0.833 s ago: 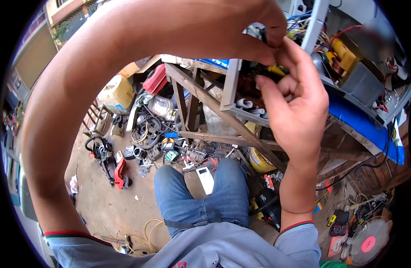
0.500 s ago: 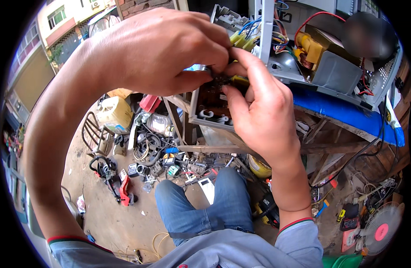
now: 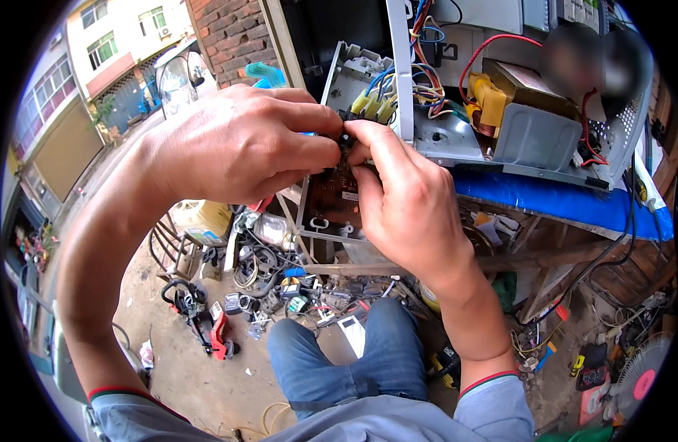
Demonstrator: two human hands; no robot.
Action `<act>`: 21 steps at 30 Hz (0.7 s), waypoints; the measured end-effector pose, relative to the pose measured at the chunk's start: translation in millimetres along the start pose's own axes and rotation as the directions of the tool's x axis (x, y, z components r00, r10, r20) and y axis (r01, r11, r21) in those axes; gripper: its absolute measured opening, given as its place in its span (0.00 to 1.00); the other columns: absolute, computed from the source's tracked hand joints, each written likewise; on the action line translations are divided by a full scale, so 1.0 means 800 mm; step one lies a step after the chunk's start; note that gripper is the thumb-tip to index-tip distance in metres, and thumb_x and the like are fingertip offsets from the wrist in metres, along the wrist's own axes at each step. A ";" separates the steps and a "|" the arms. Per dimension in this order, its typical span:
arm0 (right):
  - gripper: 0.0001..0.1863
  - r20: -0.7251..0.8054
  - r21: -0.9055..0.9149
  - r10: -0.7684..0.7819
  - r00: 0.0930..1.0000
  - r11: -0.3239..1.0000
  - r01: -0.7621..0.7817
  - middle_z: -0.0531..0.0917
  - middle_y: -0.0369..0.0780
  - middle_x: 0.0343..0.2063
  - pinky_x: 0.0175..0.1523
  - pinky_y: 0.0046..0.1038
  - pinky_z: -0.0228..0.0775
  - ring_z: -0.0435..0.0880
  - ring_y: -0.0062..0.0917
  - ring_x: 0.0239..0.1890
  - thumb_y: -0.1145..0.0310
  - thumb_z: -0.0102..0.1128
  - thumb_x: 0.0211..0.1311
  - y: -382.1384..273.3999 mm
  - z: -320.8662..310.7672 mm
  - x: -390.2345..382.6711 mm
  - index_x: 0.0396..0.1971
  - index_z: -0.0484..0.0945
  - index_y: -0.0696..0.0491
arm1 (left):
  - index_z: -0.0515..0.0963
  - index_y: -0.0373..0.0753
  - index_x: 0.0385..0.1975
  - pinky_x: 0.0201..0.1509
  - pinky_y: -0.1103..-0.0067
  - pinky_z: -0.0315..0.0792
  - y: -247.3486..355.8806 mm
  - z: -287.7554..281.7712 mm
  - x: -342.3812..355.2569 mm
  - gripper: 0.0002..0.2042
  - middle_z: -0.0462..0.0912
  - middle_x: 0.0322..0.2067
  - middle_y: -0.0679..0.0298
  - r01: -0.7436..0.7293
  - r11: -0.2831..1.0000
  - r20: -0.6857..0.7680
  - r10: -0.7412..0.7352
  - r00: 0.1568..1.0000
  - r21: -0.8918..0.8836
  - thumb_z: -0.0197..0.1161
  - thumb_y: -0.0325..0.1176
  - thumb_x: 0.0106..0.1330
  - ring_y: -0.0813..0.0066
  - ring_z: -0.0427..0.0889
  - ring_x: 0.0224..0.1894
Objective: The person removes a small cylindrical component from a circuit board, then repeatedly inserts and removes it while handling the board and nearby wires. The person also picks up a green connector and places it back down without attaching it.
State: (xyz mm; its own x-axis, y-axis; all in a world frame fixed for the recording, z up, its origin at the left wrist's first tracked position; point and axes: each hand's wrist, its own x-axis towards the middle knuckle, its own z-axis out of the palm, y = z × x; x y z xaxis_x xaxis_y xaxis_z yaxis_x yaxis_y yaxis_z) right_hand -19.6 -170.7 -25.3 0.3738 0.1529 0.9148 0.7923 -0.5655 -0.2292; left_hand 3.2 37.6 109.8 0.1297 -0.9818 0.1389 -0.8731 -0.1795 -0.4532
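Pinching together at chest height, both hands meet on a brown circuit board (image 3: 331, 195) that hangs off the open side of a gutted appliance chassis (image 3: 530, 140). The left hand (image 3: 236, 144) has thumb and fingers closed on a small dark part at the board's top edge, right where a cluster of yellow wire connectors (image 3: 372, 107) plugs in. The right hand (image 3: 405, 206) comes in from the other side, fingertips pressed tight on that same spot, thumb touching the left hand's fingertips; what exactly sits between them is too small to make out. Blue and red wires (image 3: 427, 74) loop above the connectors, and a transformer with copper windings (image 3: 501, 96) sits deeper in the chassis. The chassis rests on a blue-covered workbench (image 3: 567, 199). Down below, the person's jeans-clad knees (image 3: 354, 361) show, with a red power tool (image 3: 206, 324) and a scatter of cables and parts (image 3: 280, 280) on the concrete floor (image 3: 169, 368). A small fan (image 3: 641, 376) stands at the lower right.
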 end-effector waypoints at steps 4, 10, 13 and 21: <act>0.24 -0.029 0.030 0.021 0.999 0.999 -0.020 0.88 0.51 0.45 0.41 0.46 0.84 0.90 0.49 0.39 0.81 0.60 0.62 0.002 0.002 -0.002 0.59 0.75 0.57 | 0.81 0.41 0.40 0.48 0.64 0.84 0.000 -0.001 0.003 0.10 0.84 0.49 0.61 0.001 1.000 0.016 -0.001 1.000 0.005 0.71 0.29 0.60 0.56 0.85 0.50; 0.29 -0.024 0.077 0.106 0.994 0.992 -0.104 0.89 0.53 0.48 0.53 0.42 0.83 0.89 0.49 0.52 0.83 0.67 0.58 -0.007 0.002 0.000 0.61 0.74 0.59 | 0.80 0.40 0.41 0.45 0.64 0.84 -0.002 0.005 0.004 0.11 0.84 0.47 0.59 0.016 1.000 -0.033 -0.016 0.999 -0.002 0.71 0.28 0.60 0.54 0.85 0.49; 0.32 0.033 0.130 0.158 0.987 0.978 -0.160 0.88 0.54 0.50 0.56 0.43 0.81 0.88 0.51 0.54 0.81 0.69 0.57 -0.011 -0.002 0.006 0.64 0.72 0.59 | 0.79 0.40 0.42 0.42 0.63 0.84 -0.001 0.007 0.000 0.11 0.83 0.47 0.58 0.065 0.997 -0.035 -0.066 0.997 -0.035 0.71 0.27 0.60 0.53 0.86 0.46; 0.37 0.072 0.114 0.173 0.982 0.977 -0.180 0.86 0.54 0.50 0.56 0.45 0.80 0.87 0.52 0.52 0.77 0.73 0.54 -0.018 0.010 0.023 0.66 0.70 0.60 | 0.80 0.41 0.42 0.40 0.63 0.83 -0.005 0.008 -0.002 0.12 0.82 0.47 0.58 0.055 0.997 -0.055 -0.058 0.997 -0.052 0.71 0.28 0.60 0.53 0.87 0.44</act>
State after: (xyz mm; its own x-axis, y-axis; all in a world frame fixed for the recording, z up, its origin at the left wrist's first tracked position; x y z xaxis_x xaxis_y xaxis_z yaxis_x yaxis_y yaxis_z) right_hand -20.4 -153.1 -7.8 0.5388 0.1104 0.8352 0.7616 -0.4875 -0.4270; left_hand 9.5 39.2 106.1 0.1541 -0.9647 0.2136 -0.8879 -0.2300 -0.3984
